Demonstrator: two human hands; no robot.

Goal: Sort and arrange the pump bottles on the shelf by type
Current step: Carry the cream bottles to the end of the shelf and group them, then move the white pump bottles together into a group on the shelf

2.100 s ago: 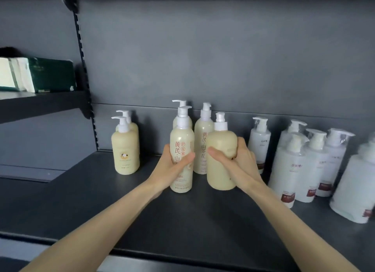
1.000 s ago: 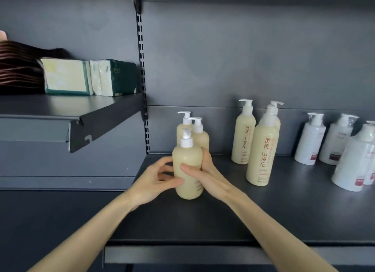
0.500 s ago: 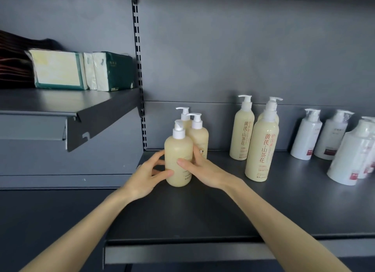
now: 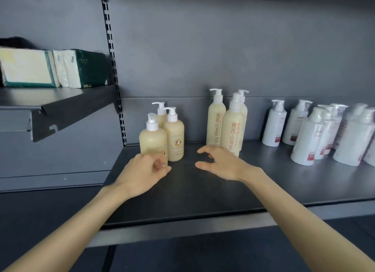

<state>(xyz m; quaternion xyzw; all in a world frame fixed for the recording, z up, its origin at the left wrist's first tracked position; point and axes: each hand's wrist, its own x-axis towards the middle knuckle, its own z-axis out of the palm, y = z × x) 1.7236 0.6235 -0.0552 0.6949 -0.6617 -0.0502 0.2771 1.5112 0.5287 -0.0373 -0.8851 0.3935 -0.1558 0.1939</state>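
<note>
A: How far along is the sorting looking?

B: Mostly there, I'd judge. On the shelf [image 4: 203, 192] three groups are standing apart: short cream bottles [image 4: 174, 136] at the left, tall cream bottles [image 4: 231, 129] in the middle, white bottles [image 4: 308, 141] off to the right.

A: And the hands?

B: Both are hanging empty over the shelf. The left hand [image 4: 142, 170] is sitting loosely curled just in front of the front short bottle [image 4: 153, 141], fingers bent, gripping nothing. The right hand [image 4: 221, 163] is spread open with fingers curved, close to the base of the nearest tall bottle [image 4: 232, 133].

A: What's left, then?

B: Tidying, probably — the tall ones are overlapping rather than lining up, and the white ones at the far right are looking crowded and blurred, so I can't tell how neatly they're standing.

A: Anything in the bottles?

B: The cream ones are showing a pale yellowish fill up to the shoulder. The white ones are opaque, so I can't tell how full they are.
</note>
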